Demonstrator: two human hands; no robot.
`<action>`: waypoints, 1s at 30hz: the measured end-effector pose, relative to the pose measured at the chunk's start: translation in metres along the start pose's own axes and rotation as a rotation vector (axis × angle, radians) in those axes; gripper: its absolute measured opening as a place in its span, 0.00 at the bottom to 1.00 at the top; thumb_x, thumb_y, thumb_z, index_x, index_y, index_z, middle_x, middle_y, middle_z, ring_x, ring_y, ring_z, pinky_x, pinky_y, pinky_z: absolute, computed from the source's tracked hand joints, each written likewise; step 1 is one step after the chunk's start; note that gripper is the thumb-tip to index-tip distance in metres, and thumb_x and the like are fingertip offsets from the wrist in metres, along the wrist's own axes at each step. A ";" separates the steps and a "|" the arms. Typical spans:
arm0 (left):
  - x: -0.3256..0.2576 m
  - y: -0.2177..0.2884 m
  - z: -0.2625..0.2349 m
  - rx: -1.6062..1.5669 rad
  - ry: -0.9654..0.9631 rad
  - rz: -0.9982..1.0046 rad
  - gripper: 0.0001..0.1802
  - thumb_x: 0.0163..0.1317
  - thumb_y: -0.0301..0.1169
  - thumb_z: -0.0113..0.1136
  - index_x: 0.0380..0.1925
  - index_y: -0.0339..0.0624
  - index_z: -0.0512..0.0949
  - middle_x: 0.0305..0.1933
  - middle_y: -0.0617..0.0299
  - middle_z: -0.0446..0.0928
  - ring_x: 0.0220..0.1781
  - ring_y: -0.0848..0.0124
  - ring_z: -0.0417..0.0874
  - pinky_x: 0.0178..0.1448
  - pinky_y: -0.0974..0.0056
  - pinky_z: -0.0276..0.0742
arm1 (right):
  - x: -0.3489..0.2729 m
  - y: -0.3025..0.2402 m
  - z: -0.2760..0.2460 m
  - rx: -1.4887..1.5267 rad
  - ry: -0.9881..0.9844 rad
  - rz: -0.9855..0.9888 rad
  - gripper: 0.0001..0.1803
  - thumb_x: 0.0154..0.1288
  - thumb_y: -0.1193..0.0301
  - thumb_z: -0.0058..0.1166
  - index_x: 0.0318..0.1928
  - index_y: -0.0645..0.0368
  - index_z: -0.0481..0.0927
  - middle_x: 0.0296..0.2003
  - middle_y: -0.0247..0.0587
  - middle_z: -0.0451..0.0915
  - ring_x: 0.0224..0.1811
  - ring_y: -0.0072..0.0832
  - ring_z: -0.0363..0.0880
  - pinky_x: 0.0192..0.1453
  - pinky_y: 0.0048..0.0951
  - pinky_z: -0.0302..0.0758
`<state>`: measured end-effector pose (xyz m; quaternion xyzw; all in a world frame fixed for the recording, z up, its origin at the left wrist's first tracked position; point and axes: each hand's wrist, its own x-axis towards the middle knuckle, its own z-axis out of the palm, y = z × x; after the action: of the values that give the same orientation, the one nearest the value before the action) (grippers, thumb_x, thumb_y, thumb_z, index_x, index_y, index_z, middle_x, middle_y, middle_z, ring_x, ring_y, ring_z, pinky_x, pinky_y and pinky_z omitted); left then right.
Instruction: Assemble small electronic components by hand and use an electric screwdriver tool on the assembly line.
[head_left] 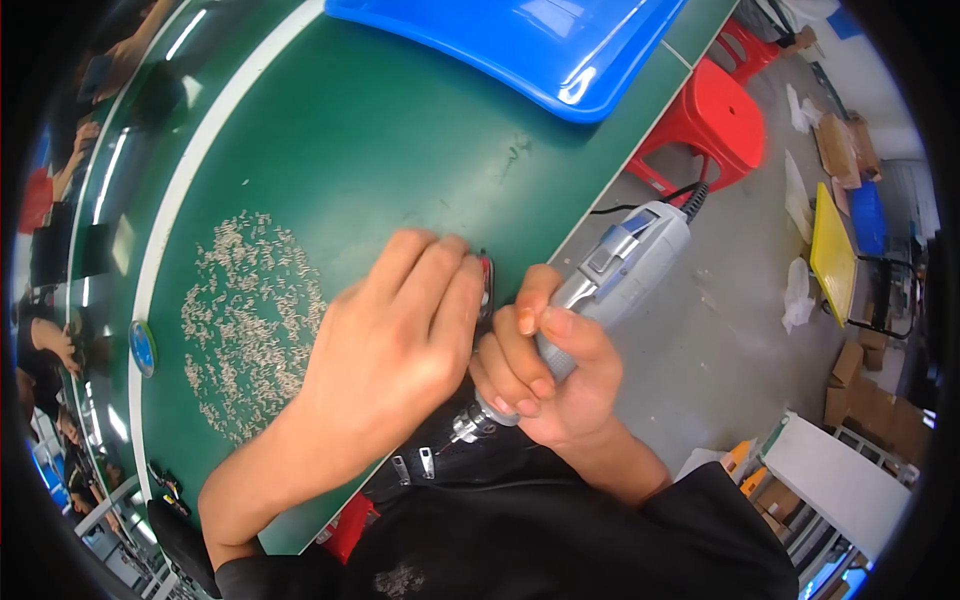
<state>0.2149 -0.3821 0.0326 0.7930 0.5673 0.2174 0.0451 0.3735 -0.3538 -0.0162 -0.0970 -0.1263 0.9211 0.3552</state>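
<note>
My right hand (550, 375) is wrapped round a grey corded electric screwdriver (640, 255). Its cord leaves the upper right end, and the metal chuck with a thin bit slants down-left toward my dark clothing. Beside it, at the table's edge, my left hand (395, 325) is closed with the knuckles up. A small dark and red piece (487, 285) shows just past its fingers; most of it is hidden, so its kind cannot be told. Left of that hand, many tiny pale metal pins or screws (250, 310) lie spread on the green table (400, 150).
A blue plastic tray (520, 50) stands at the table's far side. Red stools (715, 115) are on the floor to the right, with a yellow panel (832, 255) and cardboard boxes (875, 400) beyond. A small round blue-topped container (143, 348) sits by the white strip. Other people are at the left.
</note>
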 end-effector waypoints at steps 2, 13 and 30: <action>-0.003 0.010 -0.004 -0.042 -0.025 -0.062 0.20 0.43 0.18 0.64 0.41 0.26 0.76 0.44 0.48 0.78 0.42 0.52 0.80 0.42 0.56 0.79 | 0.001 0.000 -0.001 -0.019 0.012 -0.004 0.06 0.72 0.68 0.43 0.39 0.56 0.71 0.13 0.32 0.63 0.13 0.24 0.63 0.22 0.27 0.63; -0.012 0.003 0.011 0.147 0.074 0.138 0.21 0.38 0.19 0.64 0.38 0.22 0.77 0.43 0.44 0.79 0.39 0.54 0.82 0.32 0.61 0.80 | -0.001 -0.001 -0.005 -0.083 0.015 -0.070 0.06 0.71 0.69 0.43 0.39 0.60 0.69 0.12 0.34 0.62 0.10 0.24 0.62 0.17 0.27 0.61; -0.028 0.008 0.014 0.177 -0.005 0.140 0.21 0.46 0.19 0.64 0.42 0.17 0.77 0.50 0.37 0.78 0.46 0.48 0.82 0.40 0.56 0.84 | 0.037 -0.096 0.016 -0.492 -0.379 -0.130 0.18 0.76 0.54 0.42 0.44 0.58 0.68 0.18 0.32 0.66 0.17 0.23 0.67 0.28 0.30 0.68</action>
<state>0.2203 -0.4080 0.0147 0.8320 0.5276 0.1673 -0.0391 0.4024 -0.2624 0.0250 0.0014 -0.4153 0.8399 0.3495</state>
